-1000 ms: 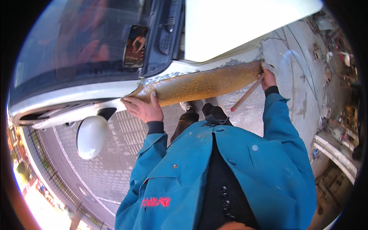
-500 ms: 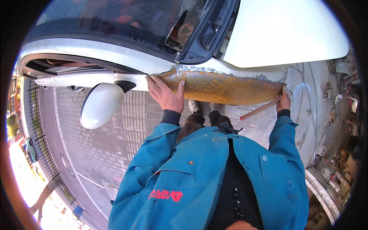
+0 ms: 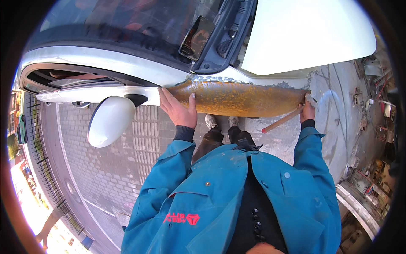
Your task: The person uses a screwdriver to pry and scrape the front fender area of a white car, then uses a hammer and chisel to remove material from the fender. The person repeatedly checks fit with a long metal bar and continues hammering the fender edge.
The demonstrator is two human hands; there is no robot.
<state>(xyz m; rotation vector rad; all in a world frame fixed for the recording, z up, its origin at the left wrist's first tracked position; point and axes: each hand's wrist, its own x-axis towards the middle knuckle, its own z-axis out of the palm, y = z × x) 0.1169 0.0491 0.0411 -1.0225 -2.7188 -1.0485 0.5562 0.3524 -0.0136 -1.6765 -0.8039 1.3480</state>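
Observation:
A long curved fender panel (image 3: 237,98), brown-yellow and rusty-looking, lies along the side of a white car. My left hand (image 3: 179,111) rests on its left end, fingers stretched out toward the door edge and thumb spread apart on the panel. At the panel's right end, my right hand (image 3: 308,111) grips a hammer (image 3: 282,120) whose wooden handle points down-left to a red tip. Its greyish metal head shows beside my fingers, partly hidden. Those fingers also meet the panel's right tip.
A white side mirror (image 3: 111,121) juts out left of my left hand. The raised white hood (image 3: 311,36) stands above the panel's right part. Beyond lies the windshield (image 3: 114,25). Cluttered parts (image 3: 374,182) line the far right, and paving (image 3: 105,148) spreads below the mirror.
The view has shifted slightly, so the car and panel sit a little further left. Both hands keep their places on the panel, and the hammer stays in my right hand.

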